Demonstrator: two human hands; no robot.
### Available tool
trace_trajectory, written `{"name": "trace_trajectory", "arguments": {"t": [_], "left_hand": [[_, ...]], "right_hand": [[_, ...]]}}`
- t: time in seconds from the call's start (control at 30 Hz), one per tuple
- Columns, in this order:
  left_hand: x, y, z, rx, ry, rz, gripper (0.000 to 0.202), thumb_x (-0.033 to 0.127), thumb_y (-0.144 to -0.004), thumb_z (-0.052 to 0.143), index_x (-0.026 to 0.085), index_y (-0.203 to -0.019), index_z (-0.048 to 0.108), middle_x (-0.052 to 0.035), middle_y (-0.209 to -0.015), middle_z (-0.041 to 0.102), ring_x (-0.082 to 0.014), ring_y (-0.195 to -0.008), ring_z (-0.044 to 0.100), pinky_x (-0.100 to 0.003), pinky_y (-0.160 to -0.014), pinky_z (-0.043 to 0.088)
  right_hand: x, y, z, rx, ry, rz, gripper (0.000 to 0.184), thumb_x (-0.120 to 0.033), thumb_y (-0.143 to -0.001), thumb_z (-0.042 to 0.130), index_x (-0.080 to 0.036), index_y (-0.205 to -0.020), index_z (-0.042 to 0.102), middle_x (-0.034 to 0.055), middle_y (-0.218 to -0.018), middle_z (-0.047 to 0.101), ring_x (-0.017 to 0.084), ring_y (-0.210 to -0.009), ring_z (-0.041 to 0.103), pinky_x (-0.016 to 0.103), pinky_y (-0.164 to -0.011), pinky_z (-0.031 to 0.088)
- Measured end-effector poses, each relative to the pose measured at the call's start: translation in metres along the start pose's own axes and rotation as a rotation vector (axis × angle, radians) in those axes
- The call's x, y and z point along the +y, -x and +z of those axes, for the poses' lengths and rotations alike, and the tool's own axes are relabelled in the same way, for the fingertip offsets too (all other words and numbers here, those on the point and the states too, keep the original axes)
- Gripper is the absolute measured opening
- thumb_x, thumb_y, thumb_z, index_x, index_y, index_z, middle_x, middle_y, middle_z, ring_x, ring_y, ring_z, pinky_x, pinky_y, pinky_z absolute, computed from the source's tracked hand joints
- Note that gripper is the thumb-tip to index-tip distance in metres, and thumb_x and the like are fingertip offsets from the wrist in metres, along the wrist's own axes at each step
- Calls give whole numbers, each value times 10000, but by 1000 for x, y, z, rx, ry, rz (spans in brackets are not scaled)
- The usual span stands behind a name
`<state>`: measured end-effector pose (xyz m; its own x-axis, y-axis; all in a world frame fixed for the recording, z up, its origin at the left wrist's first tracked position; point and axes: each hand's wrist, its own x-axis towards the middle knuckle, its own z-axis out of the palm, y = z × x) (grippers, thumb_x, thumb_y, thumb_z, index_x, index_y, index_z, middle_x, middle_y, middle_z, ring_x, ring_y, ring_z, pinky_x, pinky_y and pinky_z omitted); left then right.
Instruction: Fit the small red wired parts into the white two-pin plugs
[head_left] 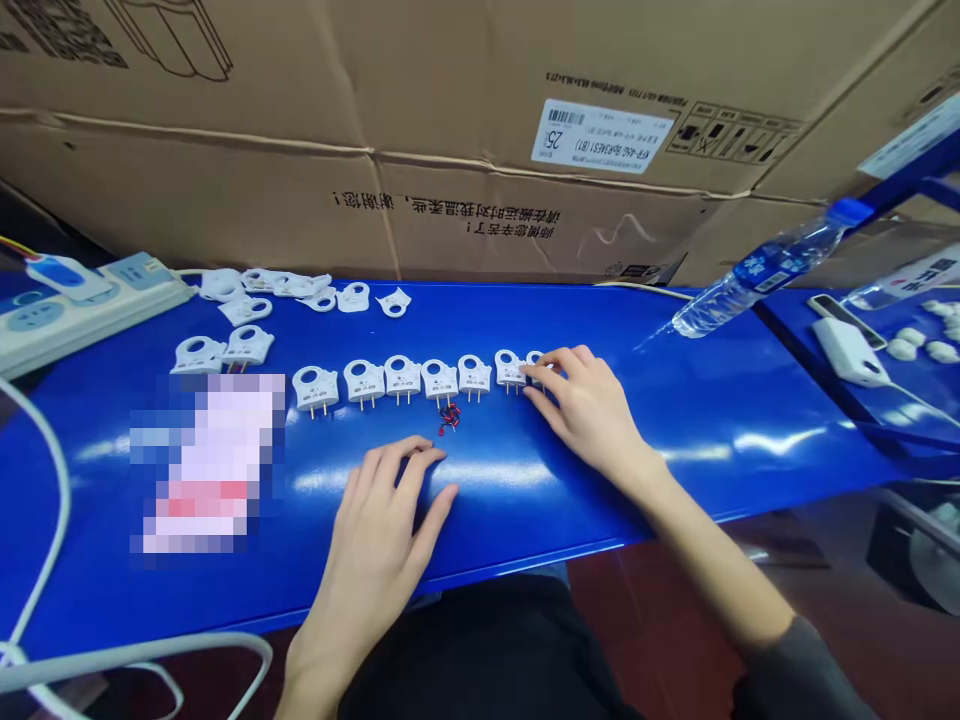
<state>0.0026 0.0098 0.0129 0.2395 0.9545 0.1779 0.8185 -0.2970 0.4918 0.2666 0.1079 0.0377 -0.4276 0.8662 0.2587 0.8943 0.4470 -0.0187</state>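
Note:
A row of several white plug halves (403,378) with metal prongs lies across the blue table (720,420). My right hand (589,405) rests at the right end of the row, its fingers laid over the last plug half (534,366) there. My left hand (382,530) lies flat on the table near the front edge, fingers spread, holding nothing. A small cluster of red parts (449,417) sits just below the row, between my hands.
More white plug shells (255,300) lie at the back left. A power strip (82,305) and white cables (45,560) are at the left. A water bottle (765,275) lies at the right. Cardboard boxes (450,130) wall off the back.

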Motion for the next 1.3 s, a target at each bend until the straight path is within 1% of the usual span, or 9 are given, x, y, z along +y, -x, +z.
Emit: {"name": "trace_trajectory", "arguments": {"t": [0.2, 0.33, 0.43, 0.6, 0.8, 0.93, 1.07, 1.2, 1.3], "left_hand": [[0, -1, 0, 13, -6, 14, 267, 402, -1058, 518, 279, -1292, 562, -75, -1344, 622, -279, -1249, 572, -458, -1006, 470], [0, 0, 0, 20, -3, 13, 286, 402, -1061, 511, 274, -1314, 548, -68, -1342, 629, -278, -1249, 579, -465, -1013, 468], [0, 1, 0, 37, 37, 9, 279, 405, -1062, 514, 263, -1301, 531, -67, -1308, 643, -268, -1233, 588, -471, -1032, 464], [0, 1, 0, 82, 89, -7, 184, 338, -1074, 473, 258, -1229, 532, -59, -1196, 661, -246, -1153, 614, -449, -1002, 476], [1, 0, -2, 47, 102, 29, 157, 301, -1064, 487, 263, -1195, 566, -42, -1152, 658, -232, -1093, 619, -419, -965, 479], [2, -1, -3, 40, 109, 28, 193, 300, -1068, 479, 278, -1235, 574, -46, -1165, 656, -236, -1098, 609, -424, -974, 470], [2, 0, -4, 4, 110, 30, 199, 293, -1083, 447, 282, -1223, 588, -38, -1177, 653, -224, -1105, 601, -426, -988, 451], [2, 1, -6, -40, 125, 38, 175, 356, -1077, 480, 278, -1178, 599, -34, -1150, 667, -229, -1087, 604, -428, -965, 451], [3, 0, -6, -40, 132, 55, 176, 380, -1063, 508, 272, -1154, 613, -37, -1121, 676, -235, -1072, 612, -421, -939, 466]], "right_hand": [[-7, -1, 6, 22, -82, 6, 203, -250, -1035, 580, -184, -1153, 732, 116, -1141, 690, 276, -994, 582, 394, -806, 483], [-14, 4, 1, 213, -283, -26, 140, -230, -991, 622, -208, -1082, 725, 85, -1038, 691, 240, -952, 607, 378, -809, 513], [-24, 7, -2, 305, -410, -166, 108, -228, -942, 661, -209, -1031, 719, 65, -980, 682, 210, -897, 613, 357, -791, 520], [-42, 15, 4, 243, -425, -386, 80, -233, -907, 661, -206, -972, 698, 46, -950, 711, 187, -836, 578, 332, -722, 466], [-48, 19, 12, 90, -402, -488, 134, -317, -908, 662, -191, -946, 684, 53, -1009, 718, 196, -865, 549, 344, -690, 372], [-48, 19, 10, 114, -445, -467, 164, -323, -923, 648, -182, -992, 695, 66, -1001, 719, 200, -863, 560, 349, -700, 381], [-41, 15, 10, 181, -397, -363, 147, -223, -1021, 579, -170, -1043, 714, 69, -970, 729, 195, -870, 580, 342, -733, 440], [-34, 5, 9, 158, -337, -307, 200, -230, -1071, 542, -178, -1087, 735, 82, -1009, 729, 201, -889, 587, 346, -791, 491], [-36, -4, 8, 142, -304, -320, 216, -241, -1077, 543, -190, -1102, 751, 81, -1016, 727, 204, -893, 582, 336, -775, 490]]}}
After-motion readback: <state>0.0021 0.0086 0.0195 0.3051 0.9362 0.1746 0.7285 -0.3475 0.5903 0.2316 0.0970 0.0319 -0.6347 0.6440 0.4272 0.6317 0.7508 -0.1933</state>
